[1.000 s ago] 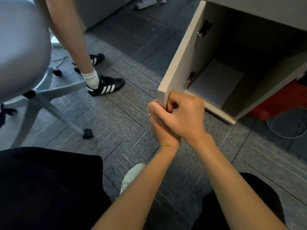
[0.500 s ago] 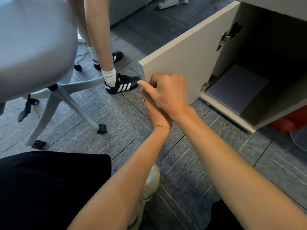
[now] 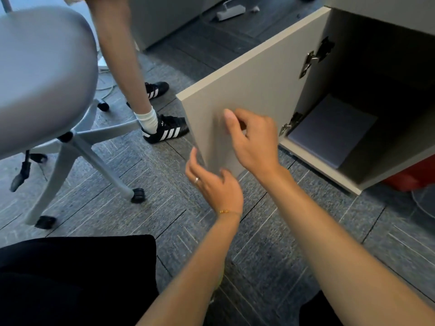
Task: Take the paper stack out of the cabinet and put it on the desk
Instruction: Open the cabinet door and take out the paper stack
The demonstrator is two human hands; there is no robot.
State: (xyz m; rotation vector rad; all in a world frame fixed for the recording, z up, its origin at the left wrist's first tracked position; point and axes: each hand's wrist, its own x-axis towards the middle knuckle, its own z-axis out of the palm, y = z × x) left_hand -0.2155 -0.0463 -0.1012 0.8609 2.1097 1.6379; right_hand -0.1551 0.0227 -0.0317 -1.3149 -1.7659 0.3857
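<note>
The paper stack [image 3: 332, 130] lies flat and pale grey on the floor of the open cabinet [image 3: 317, 165] at the right. The beige cabinet door [image 3: 254, 85] stands swung wide toward the left. My right hand [image 3: 254, 140] hovers in front of the door's inner face, fingers loosely curled and holding nothing. My left hand [image 3: 216, 184], wearing a ring and a thin bracelet, is open just below the door's lower corner, off the door.
A grey office chair [image 3: 44, 74] on castors stands at the left. Another person's legs and black striped shoes [image 3: 164, 130] stand behind the door. A red object [image 3: 414, 172] sits right of the cabinet. A power strip [image 3: 230, 11] lies at the back.
Both hands gripped the door's edge and swung it open to the left. Now they have let go of it and spread apart; the door stands wider open.
</note>
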